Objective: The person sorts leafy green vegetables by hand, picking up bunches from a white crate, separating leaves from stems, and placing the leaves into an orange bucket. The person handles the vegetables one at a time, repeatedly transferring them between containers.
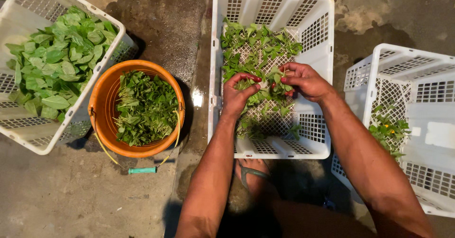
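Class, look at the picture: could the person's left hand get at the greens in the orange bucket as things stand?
Probably yes. The orange bucket stands open-topped just left of the middle crate, with nothing between it and the left hand. That hand would first have to let go of the leafy sprigs it holds.

Both forearms are bare, with no sleeves, watch or bands in view. The left hand [235, 96] and right hand [305, 80] wear no gloves, and the fingernails are painted red. Near the bottom, one foot [253, 179] wears a flip-flop [250, 172] with a grey-green strap.
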